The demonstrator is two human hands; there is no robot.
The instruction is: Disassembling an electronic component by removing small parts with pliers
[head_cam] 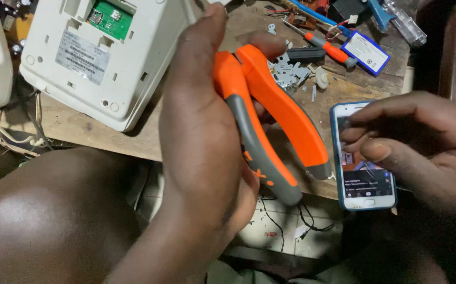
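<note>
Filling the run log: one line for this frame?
left hand: holds pliers by orange handles | right hand: fingers on phone | bench: white device, screwdriver

Wooden table [107, 139], worn surface. Under the right fingers [367, 131]: a blue-cased phone [363, 181] at the table edge. Beyond the left fingers [259, 42]: small metal parts [287, 73], an orange-handled screwdriver [325, 48] and a blue-edged battery pack [366, 51]. Left of those fingers: an upturned white device housing [101, 58].
</note>
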